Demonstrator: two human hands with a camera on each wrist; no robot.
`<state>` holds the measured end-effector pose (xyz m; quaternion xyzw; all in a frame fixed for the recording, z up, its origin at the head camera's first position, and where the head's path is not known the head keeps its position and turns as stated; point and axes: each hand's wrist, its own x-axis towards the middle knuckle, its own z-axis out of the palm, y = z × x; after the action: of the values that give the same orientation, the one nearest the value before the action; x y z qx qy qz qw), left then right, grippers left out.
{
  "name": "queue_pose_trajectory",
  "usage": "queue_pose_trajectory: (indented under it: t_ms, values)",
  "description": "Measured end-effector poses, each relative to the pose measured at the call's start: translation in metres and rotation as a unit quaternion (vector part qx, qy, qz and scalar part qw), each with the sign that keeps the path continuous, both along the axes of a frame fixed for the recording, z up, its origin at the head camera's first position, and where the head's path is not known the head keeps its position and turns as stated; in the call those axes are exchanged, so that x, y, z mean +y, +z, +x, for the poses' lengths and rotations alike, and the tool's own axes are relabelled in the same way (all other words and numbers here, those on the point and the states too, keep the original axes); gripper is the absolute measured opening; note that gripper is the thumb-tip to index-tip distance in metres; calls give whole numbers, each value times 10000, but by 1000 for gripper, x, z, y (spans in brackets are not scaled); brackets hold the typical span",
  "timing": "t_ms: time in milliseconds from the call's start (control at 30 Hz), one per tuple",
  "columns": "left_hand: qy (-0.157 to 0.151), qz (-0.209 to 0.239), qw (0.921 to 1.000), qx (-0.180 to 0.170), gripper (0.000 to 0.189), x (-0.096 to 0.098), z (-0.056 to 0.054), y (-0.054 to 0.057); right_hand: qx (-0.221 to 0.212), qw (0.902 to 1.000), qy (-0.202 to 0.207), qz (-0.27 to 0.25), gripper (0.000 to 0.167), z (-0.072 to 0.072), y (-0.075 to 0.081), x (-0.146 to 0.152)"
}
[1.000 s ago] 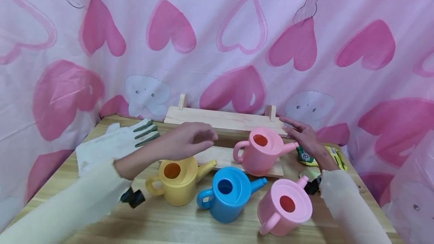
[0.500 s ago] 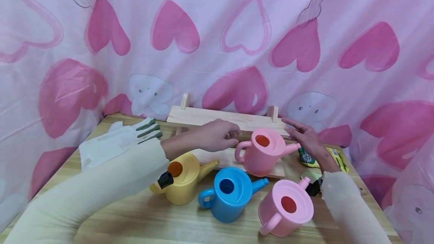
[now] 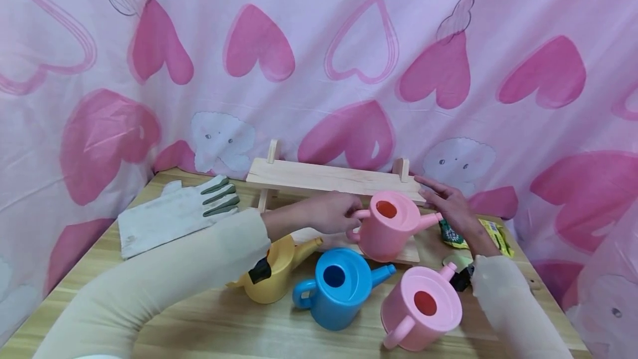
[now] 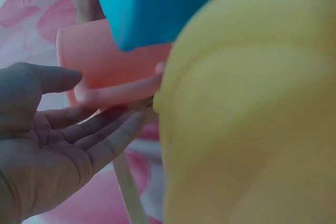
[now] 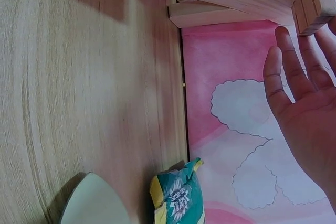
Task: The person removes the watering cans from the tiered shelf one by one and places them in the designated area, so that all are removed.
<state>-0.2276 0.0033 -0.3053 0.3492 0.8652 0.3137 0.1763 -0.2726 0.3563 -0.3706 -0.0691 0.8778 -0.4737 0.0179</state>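
On the lower board of a two-tier wooden shelf stands a pink watering can, its spout to the right. My left hand is at its handle; in the left wrist view the fingers lie straight along and behind the handle, thumb apart from them. My right hand touches the right end of the upper board with straight fingertips, beside its end block. Before the shelf are a yellow watering can, partly hidden by my left sleeve, a blue one and a lighter pink one.
White gloves with green-grey fingertips lie at the table's left. At the right, past my right wrist, are a green packet, a yellow packet and a pale green rounded object. A heart-patterned curtain hangs behind.
My left hand has moved right, over the yellow can, to the handle of the pink watering can on the shelf. My right hand stays at the shelf's end. The cans have not moved.
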Motion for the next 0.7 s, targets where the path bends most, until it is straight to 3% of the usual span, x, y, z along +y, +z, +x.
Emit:
queue_pose_trajectory:
  t_ms: [367, 700]
  values:
    - [-27, -202, 9994, 285, 17, 8, -1, 1, 88, 10000, -25, 9, 61, -2, -1, 1]
    - [103, -297, 9991, 294, 8, 8, 1, 0, 14, 9999, -133, 64, 64, -3, -3, -1]
